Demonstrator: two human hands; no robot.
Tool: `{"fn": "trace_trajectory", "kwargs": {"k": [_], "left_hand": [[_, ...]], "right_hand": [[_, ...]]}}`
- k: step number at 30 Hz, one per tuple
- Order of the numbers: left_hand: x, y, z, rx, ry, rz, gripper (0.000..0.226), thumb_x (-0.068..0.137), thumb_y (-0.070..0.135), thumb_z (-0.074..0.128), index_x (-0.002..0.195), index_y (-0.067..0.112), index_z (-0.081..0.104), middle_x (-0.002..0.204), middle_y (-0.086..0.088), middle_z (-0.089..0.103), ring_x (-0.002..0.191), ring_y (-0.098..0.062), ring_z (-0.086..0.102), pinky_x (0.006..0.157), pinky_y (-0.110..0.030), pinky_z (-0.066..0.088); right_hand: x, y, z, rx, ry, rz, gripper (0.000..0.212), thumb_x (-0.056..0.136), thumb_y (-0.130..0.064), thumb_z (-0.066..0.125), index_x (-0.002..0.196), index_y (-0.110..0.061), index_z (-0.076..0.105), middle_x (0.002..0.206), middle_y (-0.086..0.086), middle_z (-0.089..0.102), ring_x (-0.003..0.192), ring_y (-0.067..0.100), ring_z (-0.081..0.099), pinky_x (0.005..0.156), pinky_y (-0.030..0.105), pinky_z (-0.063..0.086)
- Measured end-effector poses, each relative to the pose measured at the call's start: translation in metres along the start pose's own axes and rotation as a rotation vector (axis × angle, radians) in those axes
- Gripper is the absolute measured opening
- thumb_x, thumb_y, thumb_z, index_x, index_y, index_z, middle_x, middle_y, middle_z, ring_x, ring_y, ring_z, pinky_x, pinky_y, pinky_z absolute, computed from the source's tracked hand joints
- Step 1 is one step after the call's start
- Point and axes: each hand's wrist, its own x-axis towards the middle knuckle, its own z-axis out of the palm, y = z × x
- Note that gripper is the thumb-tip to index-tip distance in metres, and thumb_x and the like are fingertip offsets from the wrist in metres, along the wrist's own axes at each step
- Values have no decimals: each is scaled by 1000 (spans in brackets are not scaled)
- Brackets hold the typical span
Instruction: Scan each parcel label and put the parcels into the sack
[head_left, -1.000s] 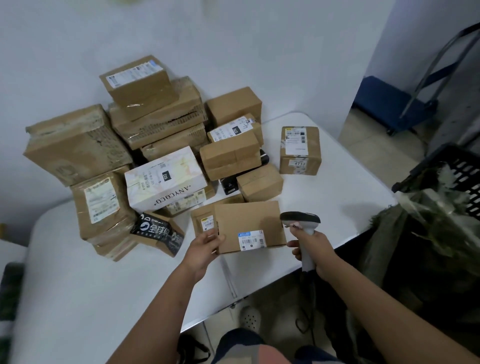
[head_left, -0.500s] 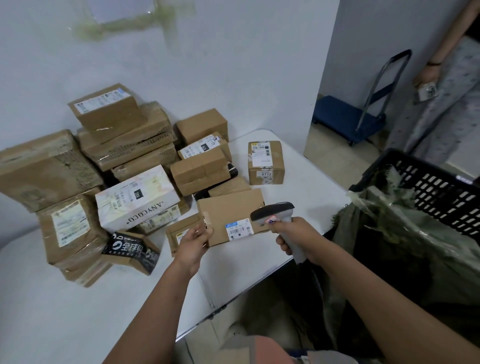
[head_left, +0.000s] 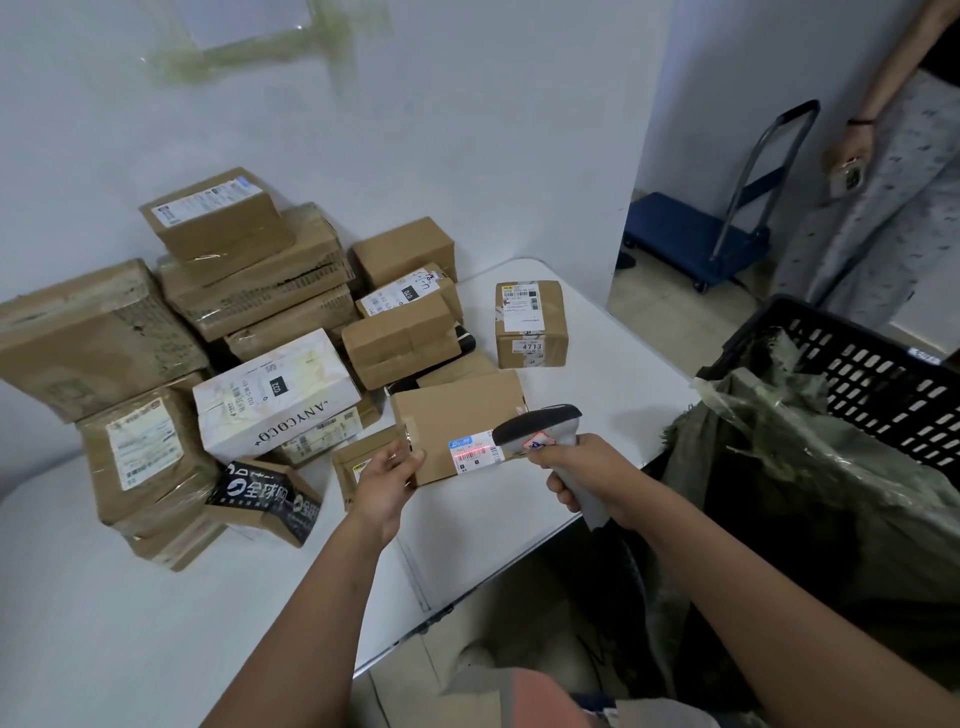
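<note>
My left hand (head_left: 390, 474) grips the left edge of a flat brown parcel (head_left: 457, 415), held tilted above the white table (head_left: 519, 514). My right hand (head_left: 582, 470) grips a grey handheld scanner (head_left: 540, 427) whose head sits just over the parcel's white label (head_left: 475, 453). A red scan line glows across that label. The green sack (head_left: 810, 467) hangs open at the right, lining a black plastic basket (head_left: 883, 374).
Several taped cardboard parcels are piled against the wall, with a white ANYCOCO box (head_left: 275, 395) in front and one parcel marked 4713 (head_left: 530, 325) standing alone. A person (head_left: 883, 208) stands at the far right beside a blue platform trolley (head_left: 696, 234).
The scanner has moved in over the parcel's label and its red line now shows on it. The camera view has swung to the right, bringing the sack and the standing person into sight.
</note>
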Motion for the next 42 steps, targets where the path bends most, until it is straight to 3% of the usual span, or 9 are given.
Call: {"fn": "trace_trajectory", "kwargs": {"k": [13,17,21,25,28,32,36,40,42], "left_hand": [[-2,2,1,4,12,-1,22,94,1,63,110,17,61,105,-8,71,93,-20,67,89,-32,53],[-3,1,3,33,-2,16,30,93,3,64,122,12,60,108,-8,71,98,-21,67,92,-34,52],[-12,3,18,134,-38,67,38,92,7,68,128,15,60,112,-6,72,104,-22,68,90,-34,53],[-26,0,66,268,-153,53,39,90,11,71,126,21,59,114,-5,70,105,-22,68,93,-38,54],[-43,-11,119,404,-287,9,28,92,11,68,117,18,55,114,-5,66,101,-19,67,83,-34,58],[-69,-55,190,543,-422,-174,28,93,9,61,115,11,44,113,-8,64,98,-18,67,78,-34,60],[-89,-132,232,606,-488,-465,16,95,10,59,110,12,58,102,-6,69,85,-14,67,64,-27,59],[-106,-204,253,619,-453,-731,3,95,10,62,97,9,64,89,-9,69,76,-17,65,51,-25,57],[-114,-229,268,550,-409,-833,4,96,7,60,93,7,61,86,-11,64,76,-20,62,56,-29,57]], "right_hand": [[-1,2,1,3,-6,10,24,92,-29,65,97,-6,60,63,7,56,50,14,48,48,22,40],[1,7,-2,54,63,22,26,91,-30,66,99,-5,62,66,9,58,51,15,49,48,24,42],[4,23,-20,204,252,43,23,90,-28,68,92,-7,61,66,10,60,53,17,53,51,26,45],[2,63,-67,373,584,104,28,88,-31,72,90,-4,65,67,10,62,57,20,57,53,29,47],[-14,101,-112,485,749,192,31,86,-32,74,83,-2,66,69,11,62,60,23,58,62,36,50],[-48,155,-161,587,899,297,23,91,-24,68,78,-8,60,69,9,57,57,18,53,55,30,45],[-80,204,-185,636,985,376,25,90,-26,69,87,-2,63,68,11,58,56,21,54,55,33,44],[-100,237,-200,661,1026,420,29,90,-28,69,78,-3,60,67,13,58,57,23,54,57,33,44],[-106,247,-208,656,1019,427,30,90,-31,70,79,-4,60,66,13,59,57,23,55,57,34,44]]}}
